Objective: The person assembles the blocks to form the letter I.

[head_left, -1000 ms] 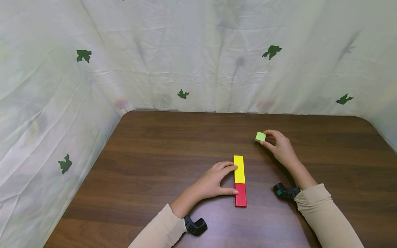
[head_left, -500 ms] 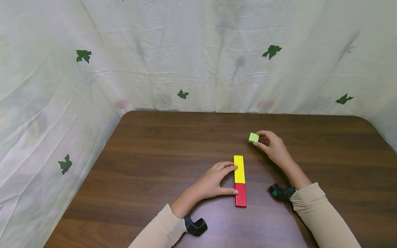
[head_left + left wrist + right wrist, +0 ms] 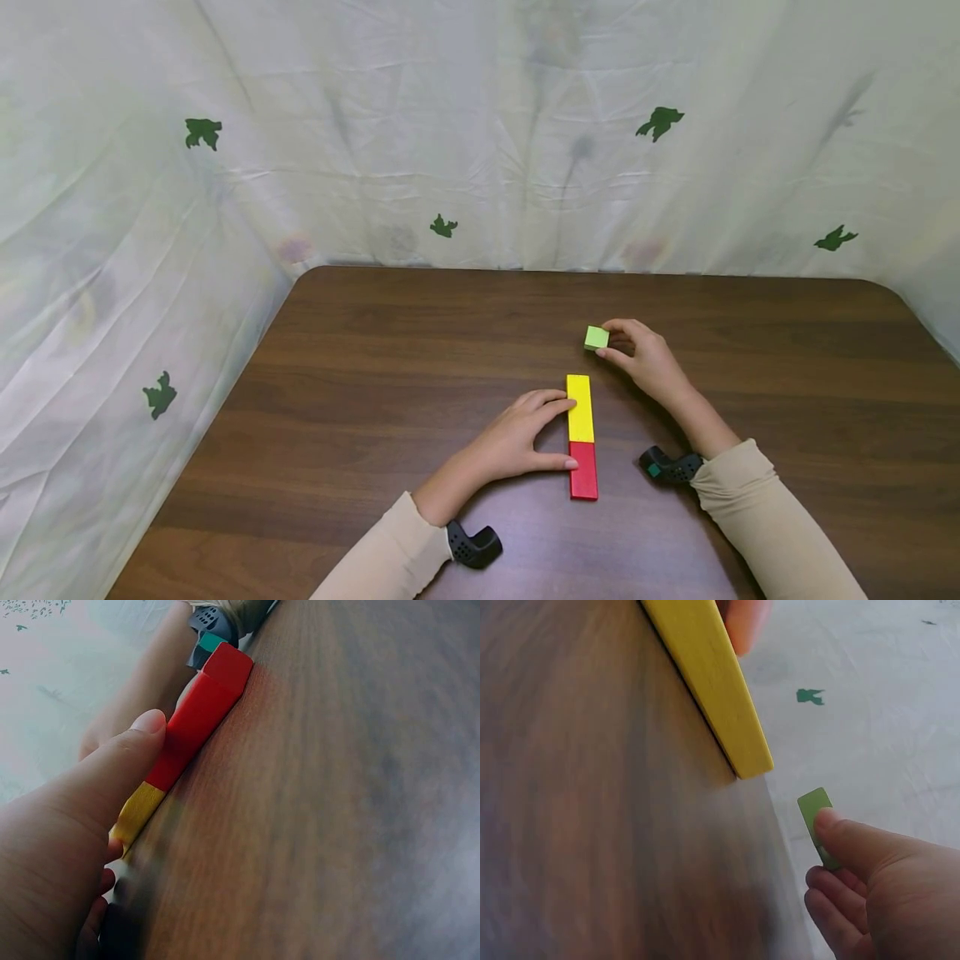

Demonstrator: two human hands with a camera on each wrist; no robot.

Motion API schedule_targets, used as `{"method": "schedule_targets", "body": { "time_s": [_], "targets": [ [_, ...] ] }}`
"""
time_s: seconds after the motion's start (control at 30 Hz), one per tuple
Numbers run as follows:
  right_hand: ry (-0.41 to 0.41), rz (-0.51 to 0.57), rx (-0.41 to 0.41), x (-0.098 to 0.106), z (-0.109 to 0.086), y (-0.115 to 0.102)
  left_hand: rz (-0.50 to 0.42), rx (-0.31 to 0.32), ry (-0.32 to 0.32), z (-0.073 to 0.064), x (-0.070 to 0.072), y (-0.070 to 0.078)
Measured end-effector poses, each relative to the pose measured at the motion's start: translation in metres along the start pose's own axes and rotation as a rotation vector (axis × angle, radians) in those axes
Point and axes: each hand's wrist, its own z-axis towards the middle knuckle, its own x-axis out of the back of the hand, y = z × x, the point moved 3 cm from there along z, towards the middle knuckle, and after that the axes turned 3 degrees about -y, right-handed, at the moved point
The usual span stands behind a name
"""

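In the head view a yellow block (image 3: 580, 407) and a red block (image 3: 583, 472) lie end to end on the table, forming one straight bar. My left hand (image 3: 513, 437) rests against the bar's left side, index fingertip on the yellow block and thumb tip on the red one. The left wrist view has the thumb (image 3: 150, 724) against the red block (image 3: 196, 724). My right hand (image 3: 645, 358) pinches a small light green block (image 3: 596, 337) between thumb and fingers, beyond the yellow block's far end. A gap separates green from yellow (image 3: 712, 690) in the right wrist view.
The brown wooden table (image 3: 360, 350) reaches back to a pale curtain (image 3: 337, 125) with green bird shapes. Each wrist carries a black camera mount, one at the left wrist (image 3: 476, 547) and one at the right wrist (image 3: 671, 467).
My right hand has carried the green block leftward and slightly nearer, toward the far end of the yellow block. The left hand and the bar have stayed put.
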Motion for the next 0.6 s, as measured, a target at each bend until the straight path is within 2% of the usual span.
{"method": "schedule_targets", "body": {
  "time_s": [0.27,0.6],
  "targets": [
    [-0.041,0.018,-0.003,-0.008,0.002,-0.004,-0.005,0.006,-0.009,0.0,0.001,0.001],
    [-0.079,0.011,0.012,-0.014,0.002,-0.008,0.008,-0.021,0.009,0.0,0.003,0.003]
  ]
}}
